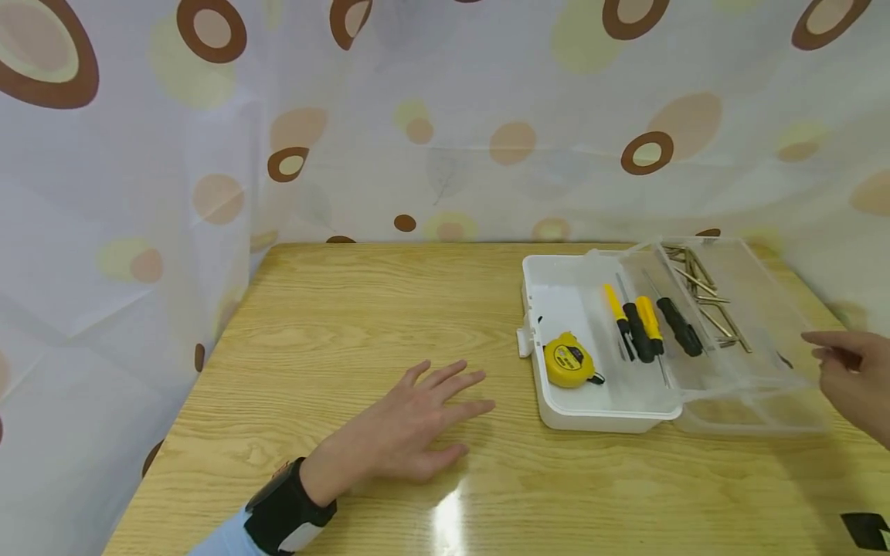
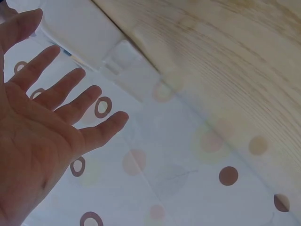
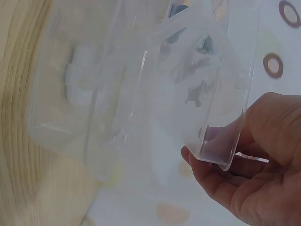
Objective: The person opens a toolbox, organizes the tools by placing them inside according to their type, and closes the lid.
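Observation:
My right hand (image 1: 858, 378) pinches the right end of a clear plastic tray (image 3: 188, 150) between thumb and fingers. Gold-coloured hex keys (image 1: 730, 328) lie towards the tray's far left part. The tray overlaps the right side of a white toolbox (image 1: 591, 421) and its translucent lid (image 1: 751, 421), folded out to the right. Inside the box lie a yellow tape measure (image 1: 568, 361) and several yellow and black screwdrivers (image 1: 648, 316), some seen through the tray. My left hand (image 1: 417, 428) holds nothing, its fingers spread low over the table, left of the box.
A wooden table (image 1: 348, 324) carries the toolbox at its right side. Behind it and along the sides hangs a white patterned cloth (image 1: 473, 185). A white latch (image 1: 524, 341) sticks out from the box's left side. A black object (image 1: 865, 530) lies at the lower right.

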A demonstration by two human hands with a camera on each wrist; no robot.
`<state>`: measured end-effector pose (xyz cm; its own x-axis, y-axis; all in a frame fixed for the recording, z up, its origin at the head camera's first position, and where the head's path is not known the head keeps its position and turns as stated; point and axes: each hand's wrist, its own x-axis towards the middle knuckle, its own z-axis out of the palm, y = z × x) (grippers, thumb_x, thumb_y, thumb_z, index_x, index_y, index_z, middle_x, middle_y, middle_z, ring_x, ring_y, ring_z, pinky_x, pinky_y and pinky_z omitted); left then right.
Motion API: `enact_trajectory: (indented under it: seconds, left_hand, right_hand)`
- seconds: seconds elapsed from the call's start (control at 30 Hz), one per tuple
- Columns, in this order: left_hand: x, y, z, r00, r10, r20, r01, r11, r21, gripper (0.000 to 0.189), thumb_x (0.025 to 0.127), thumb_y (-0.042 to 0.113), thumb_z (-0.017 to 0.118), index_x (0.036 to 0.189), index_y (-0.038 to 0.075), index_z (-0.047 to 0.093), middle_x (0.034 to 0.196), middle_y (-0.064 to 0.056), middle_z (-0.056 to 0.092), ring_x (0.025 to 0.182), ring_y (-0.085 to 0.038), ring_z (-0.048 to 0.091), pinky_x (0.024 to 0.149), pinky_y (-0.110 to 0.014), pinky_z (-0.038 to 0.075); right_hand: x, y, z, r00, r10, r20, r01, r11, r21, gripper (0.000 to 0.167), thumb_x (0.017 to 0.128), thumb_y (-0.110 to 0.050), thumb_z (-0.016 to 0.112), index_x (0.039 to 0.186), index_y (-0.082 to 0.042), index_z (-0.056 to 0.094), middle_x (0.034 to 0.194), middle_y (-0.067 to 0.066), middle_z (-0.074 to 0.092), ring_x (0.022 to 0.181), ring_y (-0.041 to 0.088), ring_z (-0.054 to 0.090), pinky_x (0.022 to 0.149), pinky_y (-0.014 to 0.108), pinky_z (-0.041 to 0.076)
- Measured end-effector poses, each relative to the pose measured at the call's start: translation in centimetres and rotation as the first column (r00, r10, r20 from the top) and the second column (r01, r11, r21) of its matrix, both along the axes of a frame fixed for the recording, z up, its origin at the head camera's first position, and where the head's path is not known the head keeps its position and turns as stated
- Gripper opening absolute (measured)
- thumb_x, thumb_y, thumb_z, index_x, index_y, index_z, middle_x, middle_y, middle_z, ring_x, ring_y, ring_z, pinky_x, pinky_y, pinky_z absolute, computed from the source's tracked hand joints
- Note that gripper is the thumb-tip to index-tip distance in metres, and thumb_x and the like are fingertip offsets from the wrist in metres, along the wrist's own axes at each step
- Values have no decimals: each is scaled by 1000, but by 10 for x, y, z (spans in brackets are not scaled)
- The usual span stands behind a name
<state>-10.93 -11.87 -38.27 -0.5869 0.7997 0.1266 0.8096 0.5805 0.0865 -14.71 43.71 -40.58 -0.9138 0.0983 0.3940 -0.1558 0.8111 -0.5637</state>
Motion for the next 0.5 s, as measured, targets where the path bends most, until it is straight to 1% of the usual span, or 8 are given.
enact_trajectory:
  seconds: [0.03, 0.1, 0.13, 0.17, 0.2, 0.23, 0.3, 0.5]
  left_hand:
    - [-1, 5, 1, 1000, 0, 2, 0, 1000, 0, 54, 97, 40, 64, 149, 27, 53, 163, -5, 41, 151, -30, 40, 114, -63, 38]
    - [-2, 15, 1, 1000, -2, 0, 2, 1000, 2, 55, 98, 40, 64, 150, 27, 52, 163, -5, 41, 151, -30, 40, 114, -63, 38]
    - [-3, 20, 1, 1000, -4, -1, 4, 1000, 4, 55, 98, 40, 65, 150, 27, 52, 163, -4, 41, 151, -30, 40, 114, -63, 38]
    - [-4, 24, 1, 1000, -7, -4, 7, 1000, 6, 55, 98, 40, 65, 150, 27, 52, 163, -5, 41, 151, -29, 40, 114, -63, 38]
    - [-4, 29, 1, 1000, -11, -8, 11, 1000, 11, 55, 98, 40, 65, 150, 27, 52, 163, -5, 42, 150, -30, 40, 114, -63, 38]
    - [-5, 34, 1, 1000, -16, -19, 16, 1000, 18, 55, 97, 39, 65, 149, 26, 53, 162, -5, 43, 150, -30, 41, 113, -63, 39]
    - [-6, 43, 0, 998, -26, -51, 28, 999, 37, 54, 96, 38, 67, 148, 25, 55, 161, -5, 45, 149, -30, 43, 112, -62, 41]
    - [-10, 70, 0, 992, -27, -122, 41, 993, 114, 50, 95, 33, 68, 144, 24, 58, 154, -5, 54, 143, -25, 51, 109, -55, 47]
  right_hand:
    - [5, -11, 8, 995, -77, 56, 73, 995, 67, 52, 97, 3, 37, 130, -18, 71, 94, -19, 65, 79, -10, 45, 50, 27, 26]
    - [5, -12, 10, 986, -115, 121, 95, 982, 160, 42, 100, -2, 36, 134, 11, 59, 109, 17, 68, 69, 0, 49, 48, 30, 25]
    - [6, -12, 12, 982, -123, 142, 94, 976, 197, 43, 101, -4, 36, 135, 10, 58, 119, 33, 62, 63, 6, 49, 47, 30, 24]
    - [7, -13, 15, 980, -124, 154, 87, 970, 228, 44, 102, -6, 36, 136, 8, 58, 122, 33, 63, 57, 13, 48, 46, 30, 24]
    - [17, -32, 36, 976, -127, 176, 79, 963, 256, 42, 101, -5, 36, 133, 12, 59, 124, 44, 56, 49, 19, 42, 45, 29, 24]
    - [24, -46, 51, 978, -115, 176, 65, 961, 270, 41, 100, -4, 36, 129, 13, 60, 124, 45, 56, 42, 18, 37, 43, 29, 24]
    - [25, -46, 55, 985, -99, 141, 53, 953, 297, 39, 100, -5, 38, 124, 11, 65, 121, 44, 59, 40, 11, 29, 41, 28, 23]
    - [27, -36, 55, 998, -33, 59, 15, 961, 278, 34, 96, -3, 45, 112, 7, 73, 113, 37, 66, 52, 6, 45, 41, 29, 25]
